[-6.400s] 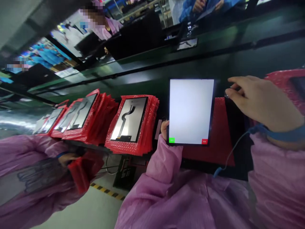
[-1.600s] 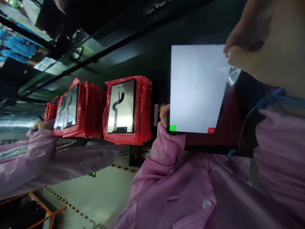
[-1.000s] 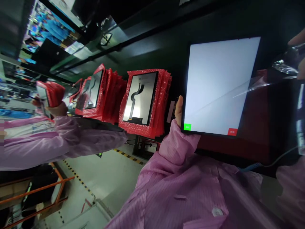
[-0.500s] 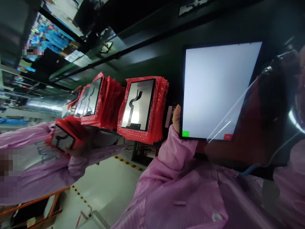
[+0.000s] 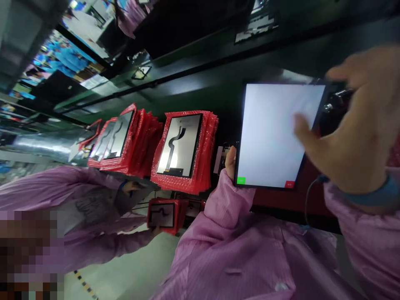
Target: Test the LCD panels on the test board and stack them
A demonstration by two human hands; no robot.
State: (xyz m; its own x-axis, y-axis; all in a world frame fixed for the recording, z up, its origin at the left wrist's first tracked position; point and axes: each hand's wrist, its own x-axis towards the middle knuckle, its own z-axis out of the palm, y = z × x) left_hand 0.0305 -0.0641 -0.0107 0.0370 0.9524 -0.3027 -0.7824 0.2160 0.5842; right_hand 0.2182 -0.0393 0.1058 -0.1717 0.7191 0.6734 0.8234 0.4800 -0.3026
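Right hand (image 5: 359,121) blurred, left hand (image 5: 230,161) mostly hidden

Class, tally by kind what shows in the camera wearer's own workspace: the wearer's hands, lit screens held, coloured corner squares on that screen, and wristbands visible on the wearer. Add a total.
Hands: 2 (left hand, right hand)
Lit screen: 1
Corner squares: 2 (green square, red square)
Wristband: 1
Total: 6

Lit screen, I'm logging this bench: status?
Left hand holding lit screen, left edge. Screen white, green and red lower corners. Right hand open, blurred, partly blocking it.
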